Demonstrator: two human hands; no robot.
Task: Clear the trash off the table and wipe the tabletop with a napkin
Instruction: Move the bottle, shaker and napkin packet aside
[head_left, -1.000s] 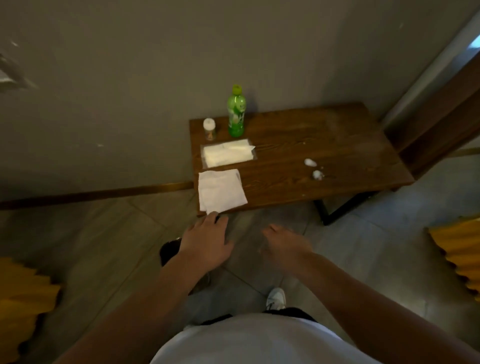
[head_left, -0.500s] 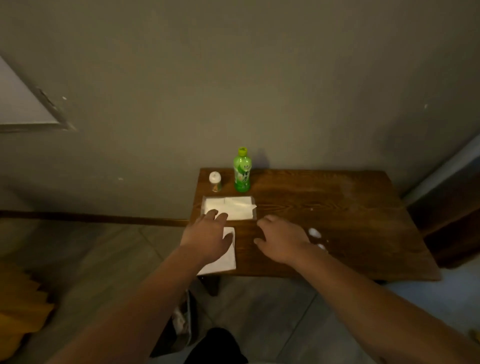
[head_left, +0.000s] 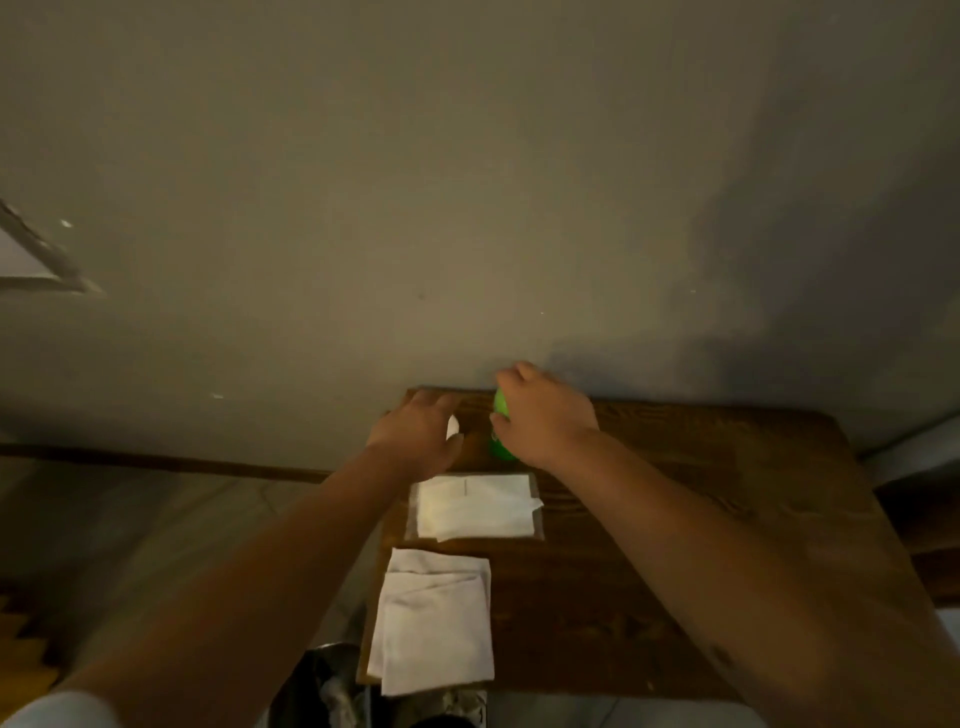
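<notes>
Green bottle (head_left: 500, 431) inside right grip (head_left: 545, 415)

Right hand (head_left: 545, 415) hides most of the green bottle (head_left: 500, 415); frame blurred

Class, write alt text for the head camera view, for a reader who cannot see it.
Two bare hands reach to the far edge of a dark wooden table: the right hand covers a green plastic bottle, the left hand a small white-capped jar. Nearer lie a packet of white napkins and a loose white napkin.
</notes>
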